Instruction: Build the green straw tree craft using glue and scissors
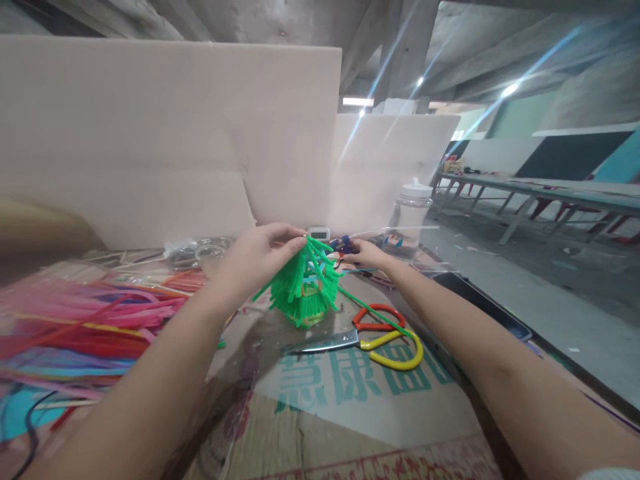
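Observation:
A green cone-shaped craft of fuzzy pipe cleaners point(304, 293) stands on the table, bristling in layers. My left hand point(270, 250) pinches its tip between thumb and fingers. Farther back on the right, my right hand point(367, 256) has its fingers curled at a small dark-blue object point(342, 244); what lies between the fingertips is too small to make out. Scissors point(345, 341) with one red and one yellow handle lie just in front of the craft, blades pointing left. A loose green pipe cleaner point(370, 307) runs from beside the craft to the handles.
Bundles of pink, red and purple pipe cleaners point(100, 320) cover the left side. Behind stand white boards point(170, 133), with a small white digital display point(319, 233) before them. A clear lidded bottle point(413, 210) and a dark phone-like slab point(480, 307) are at right.

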Demonstrator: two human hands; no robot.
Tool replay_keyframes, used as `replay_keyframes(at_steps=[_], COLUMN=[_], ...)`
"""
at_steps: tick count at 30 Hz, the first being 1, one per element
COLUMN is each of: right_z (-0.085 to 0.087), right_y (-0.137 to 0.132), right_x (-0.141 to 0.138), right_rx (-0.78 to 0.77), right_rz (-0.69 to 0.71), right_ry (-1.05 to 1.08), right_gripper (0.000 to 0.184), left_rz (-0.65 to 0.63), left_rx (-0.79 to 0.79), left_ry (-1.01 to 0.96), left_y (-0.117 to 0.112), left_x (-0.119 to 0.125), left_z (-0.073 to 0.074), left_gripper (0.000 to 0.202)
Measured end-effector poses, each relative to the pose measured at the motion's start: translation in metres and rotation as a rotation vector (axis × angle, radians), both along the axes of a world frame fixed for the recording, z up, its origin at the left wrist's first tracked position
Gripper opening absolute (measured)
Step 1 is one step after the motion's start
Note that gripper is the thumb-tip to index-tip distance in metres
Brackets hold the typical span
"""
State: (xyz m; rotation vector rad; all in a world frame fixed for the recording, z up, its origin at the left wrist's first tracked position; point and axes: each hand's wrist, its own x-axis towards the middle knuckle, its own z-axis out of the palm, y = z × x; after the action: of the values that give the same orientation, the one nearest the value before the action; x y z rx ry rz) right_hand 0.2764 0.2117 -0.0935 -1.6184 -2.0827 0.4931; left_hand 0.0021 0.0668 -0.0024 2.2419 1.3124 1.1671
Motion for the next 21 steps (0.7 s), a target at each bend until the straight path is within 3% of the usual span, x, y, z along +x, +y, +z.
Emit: replay_keyframes(at_steps=[11,16,21], right_z=[-0.007,0.005,0.028], right_y=[0.009,-0.006,-0.034], right_x=[-0.013,-0.015,-0.009], right_rx=[-0.095,-0.048,0.062], right_rz=[-0.112,-0.057,0.025], right_ry=[0.078,0.226,0.379], right_gripper=[0.036,0.031,0.031], left_rz=[-0.019,-0.011,-0.066], left_rx=[0.007,-0.015,-0.037], left_ry=[-0.006,-0.028,-0.063], left_y=[0.003,0.003,0.009], left_x=[-0.002,-0.003,-0.007], left_z=[-0.001,-0.002,-0.005], left_gripper=[0.033,0.033,0.035])
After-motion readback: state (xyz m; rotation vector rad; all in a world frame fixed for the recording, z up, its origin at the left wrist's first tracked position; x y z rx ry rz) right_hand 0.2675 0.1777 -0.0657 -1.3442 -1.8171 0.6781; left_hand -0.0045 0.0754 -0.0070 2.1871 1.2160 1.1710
